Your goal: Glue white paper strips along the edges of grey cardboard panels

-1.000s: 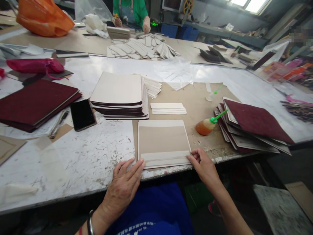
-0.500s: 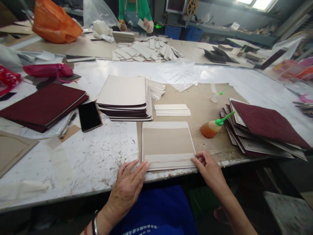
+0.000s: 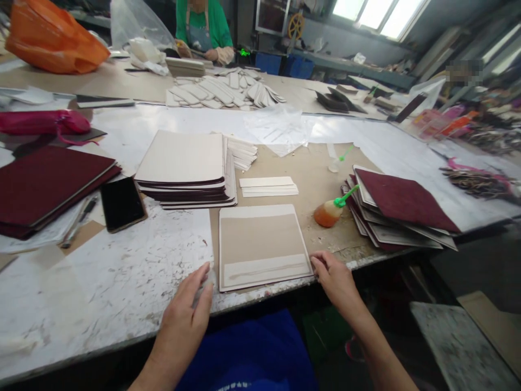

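Beige panel (image 3: 258, 236) lies on the surface (image 3: 175, 239); left hand (image 3: 187, 301), spread and empty, is beside it; right hand (image 3: 336, 279) is at its corner, grip unclear. Blue garment's (image 3: 260, 350) lettering (image 3: 236, 386) is cut off, unreadable.

Left fingers (image 3: 198, 278) parted, right fingers (image 3: 324, 256) curled

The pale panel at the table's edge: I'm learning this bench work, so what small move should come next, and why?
Perhaps rest the left hand on the pale panel to steady it: that hand is off it, just to its left, while the right hand is at its near right corner.
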`<state>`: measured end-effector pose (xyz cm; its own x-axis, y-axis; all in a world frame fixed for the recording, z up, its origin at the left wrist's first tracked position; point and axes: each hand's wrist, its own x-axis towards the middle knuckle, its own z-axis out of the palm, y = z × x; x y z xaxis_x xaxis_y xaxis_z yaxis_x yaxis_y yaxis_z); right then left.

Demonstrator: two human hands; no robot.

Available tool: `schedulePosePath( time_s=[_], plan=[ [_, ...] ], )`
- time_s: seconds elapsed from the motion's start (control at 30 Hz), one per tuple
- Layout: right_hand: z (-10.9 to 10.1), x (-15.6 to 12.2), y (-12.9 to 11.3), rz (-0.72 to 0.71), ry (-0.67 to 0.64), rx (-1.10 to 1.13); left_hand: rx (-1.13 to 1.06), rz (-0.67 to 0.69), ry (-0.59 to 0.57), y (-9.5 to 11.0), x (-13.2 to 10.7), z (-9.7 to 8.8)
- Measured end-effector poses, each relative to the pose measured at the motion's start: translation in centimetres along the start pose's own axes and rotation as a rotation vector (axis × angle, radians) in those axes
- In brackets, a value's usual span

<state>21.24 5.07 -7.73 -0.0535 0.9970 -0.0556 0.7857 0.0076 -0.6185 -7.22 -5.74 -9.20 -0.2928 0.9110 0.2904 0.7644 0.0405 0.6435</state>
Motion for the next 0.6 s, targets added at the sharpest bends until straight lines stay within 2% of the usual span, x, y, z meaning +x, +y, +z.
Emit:
schedulePosePath(
  time_s=[0.07,0.23,0.3,0.43,0.53,0.6],
  plan=[
    [0.0,0.2,-0.2,0.004,-0.015,-0.002,-0.087,-0.128,-0.044,0.0,0.7,0.1],
    [0.0,0.7,-0.7,0.082,-0.064,-0.025,-0.292,-0.472,-0.27,0.3,3.0,-0.2],
    [0.1,0.8,-0.8,0.125,-0.076,-0.003,-0.383,-0.579,-0.302,0.3,3.8,-0.2],
    [0.5,0.8,-0.8,0.166,-0.095,0.078,-0.55,-0.693,-0.291,0.4,5.0,0.3],
    [0.7,0.7,-0.7,0.168,-0.081,0.129,-0.585,-0.714,-0.263,0.9,5.2,0.5],
    [0.8,0.6,-0.7,0.19,-0.08,0.208,-0.597,-0.718,-0.29,1.4,5.3,0.5]
  ],
)
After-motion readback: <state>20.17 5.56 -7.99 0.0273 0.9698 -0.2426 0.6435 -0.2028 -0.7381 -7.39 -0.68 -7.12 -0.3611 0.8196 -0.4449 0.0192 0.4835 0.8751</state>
